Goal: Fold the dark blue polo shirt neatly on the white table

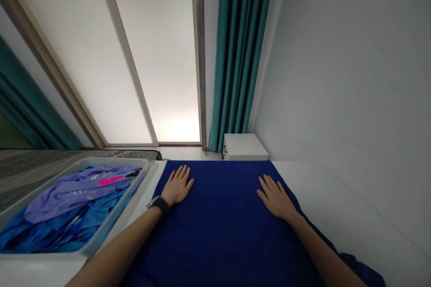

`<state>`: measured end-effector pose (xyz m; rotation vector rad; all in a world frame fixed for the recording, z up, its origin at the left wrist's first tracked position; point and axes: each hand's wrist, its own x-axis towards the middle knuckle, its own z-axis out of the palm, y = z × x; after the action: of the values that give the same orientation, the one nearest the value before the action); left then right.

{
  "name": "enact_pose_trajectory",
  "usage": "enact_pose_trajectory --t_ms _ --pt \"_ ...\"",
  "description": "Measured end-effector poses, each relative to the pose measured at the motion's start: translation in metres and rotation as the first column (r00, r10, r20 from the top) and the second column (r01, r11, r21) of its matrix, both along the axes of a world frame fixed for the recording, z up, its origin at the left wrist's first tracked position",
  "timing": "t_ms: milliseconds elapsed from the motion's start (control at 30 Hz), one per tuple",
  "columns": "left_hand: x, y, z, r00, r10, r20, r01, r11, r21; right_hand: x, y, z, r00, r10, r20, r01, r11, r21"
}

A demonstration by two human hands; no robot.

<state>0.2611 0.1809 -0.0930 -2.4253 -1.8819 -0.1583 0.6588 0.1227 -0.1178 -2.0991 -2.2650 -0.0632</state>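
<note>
The navy cloth (227,219) lies spread on the white table (314,195), to the right of the plastic bin (116,216), with a strip of bare tabletop between them. I have both palms down on it, gripping nothing: my left fingers (178,176) are open and fanned at the upper side nearest the bin, and my right fingers (268,182) are open and splayed at the upper side farther from the bin. A watch (160,204) sits on my left wrist

As I judge it, the flattening is well along: the stretch between my hands looks smooth, its far edge runs straight, and no fold is made in it. What is not flat is the part farthest right of the bin, beyond my right forearm, where the cloth bunches up; the end closest to me runs out of view, so I cannot tell how it lies

Inside the bin, a purple garment (76,195) rests loosely over blue clothing (84,225), all of it rumpled. Beyond the bin and to its right stand a small white cabinet (245,147) and a teal curtain (239,54)
</note>
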Motion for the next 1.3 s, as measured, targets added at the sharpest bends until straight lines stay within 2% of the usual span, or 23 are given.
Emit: enact_pose_trajectory --t_ms 167,333,467,600,700,767,833,900,967,1033,1133,1200,1300 --pt "0.004 0.026 0.007 1.000 0.002 0.004 -0.002 0.999 -0.041 -0.004 0.022 0.007 1.000 -0.022 0.019 0.023 0.999 -0.025" --pt "0.003 0.043 0.006 1.000 -0.015 0.020 0.016 0.999 -0.050 -0.003 0.040 0.005 1.000 -0.025 0.011 0.025 0.999 -0.037" --pt "0.003 0.046 0.006 0.999 -0.031 0.016 0.031 0.999 -0.039 -0.001 0.045 0.002 1.000 -0.023 -0.010 0.023 0.999 -0.032" --pt "0.007 0.039 0.011 1.000 0.014 0.010 -0.014 1.000 -0.022 -0.001 0.044 0.005 0.999 -0.029 -0.016 0.028 0.999 -0.041" --pt "0.018 0.020 0.020 1.000 0.023 0.013 -0.024 0.999 0.023 -0.005 0.039 0.013 0.999 -0.042 -0.006 0.042 0.998 -0.046" --pt "0.032 -0.005 0.030 0.998 -0.059 0.037 0.057 0.997 0.047 -0.012 0.030 0.020 1.000 -0.023 -0.004 0.023 1.000 -0.012" --pt "0.050 -0.039 0.042 0.967 -0.242 0.075 0.237 0.968 0.079 -0.023 0.012 0.030 0.998 0.051 -0.028 -0.050 0.997 0.060" --pt "0.068 -0.078 0.052 0.888 -0.442 0.124 0.434 0.896 0.089 -0.039 -0.015 0.039 0.982 0.173 -0.081 -0.161 0.977 0.140" --pt "0.080 -0.116 0.058 0.821 -0.555 0.137 0.549 0.832 0.079 -0.055 -0.049 0.047 0.944 0.296 -0.147 -0.266 0.944 0.196" --pt "0.084 -0.145 0.057 0.800 -0.589 0.112 0.585 0.808 0.068 -0.067 -0.085 0.051 0.895 0.400 -0.196 -0.358 0.908 0.217" --pt "0.071 -0.169 0.048 0.798 -0.596 0.087 0.594 0.803 0.052 -0.069 -0.126 0.050 0.856 0.459 -0.238 -0.418 0.885 0.202" --pt "0.056 -0.174 0.041 0.806 -0.589 0.061 0.586 0.808 0.057 -0.061 -0.141 0.047 0.842 0.482 -0.244 -0.446 0.875 0.189" --pt "0.036 -0.173 0.035 0.848 -0.530 0.012 0.528 0.847 0.055 -0.044 -0.145 0.039 0.843 0.501 -0.194 -0.460 0.860 0.223"
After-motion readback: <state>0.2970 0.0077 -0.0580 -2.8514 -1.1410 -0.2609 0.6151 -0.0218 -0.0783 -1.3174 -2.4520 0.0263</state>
